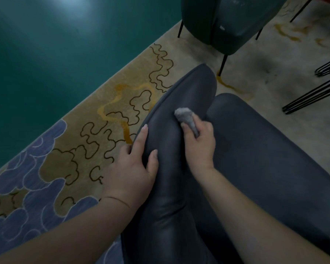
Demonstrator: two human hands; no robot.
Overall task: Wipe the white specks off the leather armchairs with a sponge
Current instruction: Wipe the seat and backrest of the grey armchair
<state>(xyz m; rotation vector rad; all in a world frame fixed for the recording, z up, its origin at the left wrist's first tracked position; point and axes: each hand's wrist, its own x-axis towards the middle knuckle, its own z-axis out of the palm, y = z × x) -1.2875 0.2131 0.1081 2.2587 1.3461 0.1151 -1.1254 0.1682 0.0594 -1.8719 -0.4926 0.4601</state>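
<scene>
A dark grey leather armchair [255, 159] fills the lower right, its padded arm running up the middle of the view. My right hand [198, 145] grips a grey sponge [185, 115] and presses its tip onto the inner side of that arm. My left hand [135, 166] rests on the outer side of the arm, fingers straight, thumb on top and index finger along the seam. A second armchair [227, 21], dark green, stands at the top with white specks on its seat. I see no specks on the near chair's arm.
A patterned carpet [95, 126] in tan, blue and cream lies under the chairs, beside a glossy green floor [55, 44] at the upper left. A black wire-legged stand [320, 88] sits at the right edge. The green chair has thin black legs.
</scene>
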